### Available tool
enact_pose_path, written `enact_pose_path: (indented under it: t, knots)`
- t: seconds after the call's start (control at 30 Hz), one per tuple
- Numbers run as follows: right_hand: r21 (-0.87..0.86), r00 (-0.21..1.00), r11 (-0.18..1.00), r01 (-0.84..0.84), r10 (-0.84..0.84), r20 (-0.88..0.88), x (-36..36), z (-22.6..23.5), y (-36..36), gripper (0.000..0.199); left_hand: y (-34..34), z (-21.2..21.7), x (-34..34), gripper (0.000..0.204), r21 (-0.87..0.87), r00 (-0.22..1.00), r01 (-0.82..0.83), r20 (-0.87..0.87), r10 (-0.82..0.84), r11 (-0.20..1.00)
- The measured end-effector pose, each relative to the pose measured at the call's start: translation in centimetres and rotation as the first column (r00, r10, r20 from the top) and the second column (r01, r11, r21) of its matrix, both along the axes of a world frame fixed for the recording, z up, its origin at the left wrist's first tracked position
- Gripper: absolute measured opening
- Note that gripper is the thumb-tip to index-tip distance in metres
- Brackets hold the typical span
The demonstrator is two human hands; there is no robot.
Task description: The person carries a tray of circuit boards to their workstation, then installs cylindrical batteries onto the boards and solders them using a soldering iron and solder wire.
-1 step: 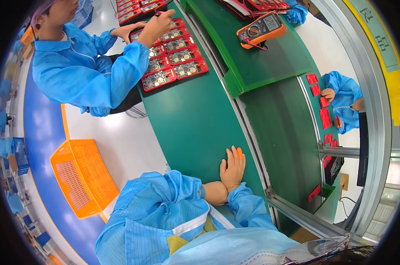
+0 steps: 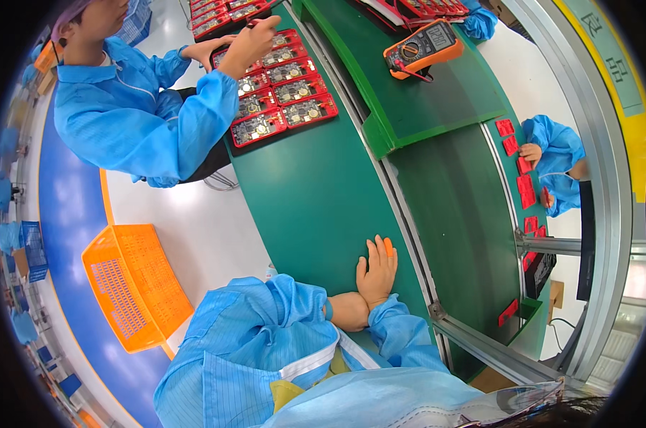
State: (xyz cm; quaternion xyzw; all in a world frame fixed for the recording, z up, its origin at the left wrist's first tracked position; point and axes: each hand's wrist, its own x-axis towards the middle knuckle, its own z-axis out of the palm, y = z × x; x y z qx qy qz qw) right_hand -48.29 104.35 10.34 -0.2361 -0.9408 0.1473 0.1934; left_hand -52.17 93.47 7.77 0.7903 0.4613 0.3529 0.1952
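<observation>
Bench posture, 2 forearms crossed at the wrists. R hand (image 2: 377,277): palm down on green tabletop (image 2: 309,196), fingers extended, slightly apart, gripping nothing; orange finger cot (image 2: 389,247) on 1 finger, toward the rail side. L wrist (image 2: 348,312) meets R wrist from the left; L hand beyond it is hidden, so its state can't be told. The surface in contact, i.e. the tabletop, lies directly under R hand and runs away to the upper left.

Surroundings: metal rail (image 2: 406,227) just right of the fingers, w/ dark green strip (image 2: 455,228) beyond. Red frames w/ PCBs (image 2: 294,89), in 2 columns nearest, sit well apart from R hand, farther up the bench; co-wkr (image 2: 148,121) has hands over them. Orange multimeter (image 2: 424,48) on raised green shelf (image 2: 437,107), out of easy reach (est.).

Technique (judged): this rest is best done w/ palm flat, weight light, fingertips short of the rail. Crossed wrists restrict reach; uncross before any handling, so L hand is free too. Loose R cuff (image 2: 401,321) could snag at the rail: hold it clear. Cot should sit fully over the fingertip. Elbows in, leaving co-wkr room. Any PCB is better taken by its red frame, bare fingers off the components.
</observation>
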Motion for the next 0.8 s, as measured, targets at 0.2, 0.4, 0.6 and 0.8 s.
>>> enact_pose_path:
  t: [0.2, 0.4, 0.6, 0.8]
  knots:
    - [0.009, 0.999, 0.999, -0.040, 0.041, -0.021, 3.4, 3.4, -6.1, 0.041, -6.8, 2.8, 4.2, 0.008, -0.001, 0.999, -0.031, -0.043, 0.030, 1.000]
    - [0.045, 0.999, 0.998, 0.050, -0.051, 0.014, 4.8, 3.4, -5.1, 0.039, -5.8, 5.0, 4.5, 0.011, 0.032, 1.000, 0.002, 0.012, -0.003, 0.999]
    - [0.036, 0.998, 0.998, 0.053, -0.052, -0.022, 1.9, -1.0, -1.8, 0.039, -9.1, 3.9, -2.0, 0.016, -0.365, 0.893, -0.308, 0.207, 0.399, 0.879]
    - [-0.071, 0.975, 0.993, 0.095, -0.107, -0.196, -11.8, -10.2, 4.0, 0.044, -11.3, -4.1, -18.4, 0.016, -0.424, 0.422, -0.807, 0.072, 0.904, 0.411]
